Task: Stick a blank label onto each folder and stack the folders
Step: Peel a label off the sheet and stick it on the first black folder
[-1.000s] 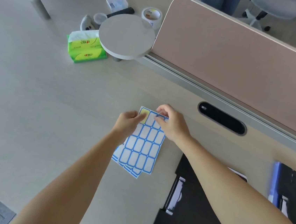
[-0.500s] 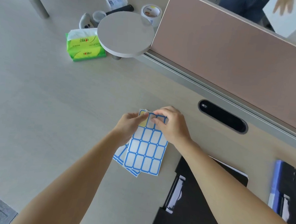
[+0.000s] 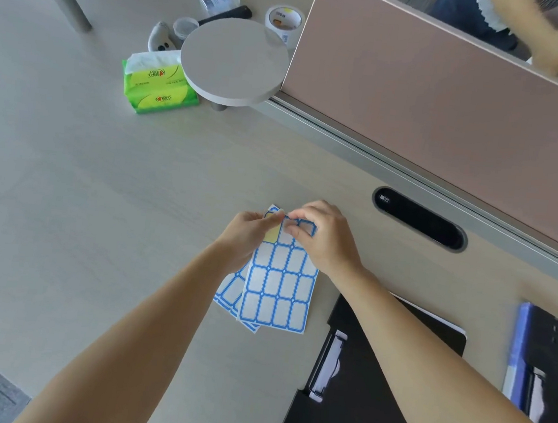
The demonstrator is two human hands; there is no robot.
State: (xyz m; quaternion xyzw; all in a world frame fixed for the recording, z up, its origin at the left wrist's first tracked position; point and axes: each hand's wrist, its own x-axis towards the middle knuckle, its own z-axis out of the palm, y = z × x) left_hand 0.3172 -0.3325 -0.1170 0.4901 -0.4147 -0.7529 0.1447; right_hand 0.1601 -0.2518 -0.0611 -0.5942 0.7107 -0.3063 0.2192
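Now both hands meet over the top of a label sheet lying flat on the counter. More sheets poke out from under it at 8 o'clock. The left hand pinches the sheet's upper left corner, where a yellow patch of bare backing shows. The right hand has its fingertips closed on a blue-bordered label in the top row; whether the label is lifted off the backing I cannot tell. A black folder lies at 4 o'clock from the sheet, under the right forearm, its metal clip on the left edge. Another folder with a blue spine lies at 3 o'clock, near the frame edge. A tissue pack sits at 11 o'clock, well apart, beside a round shelf.
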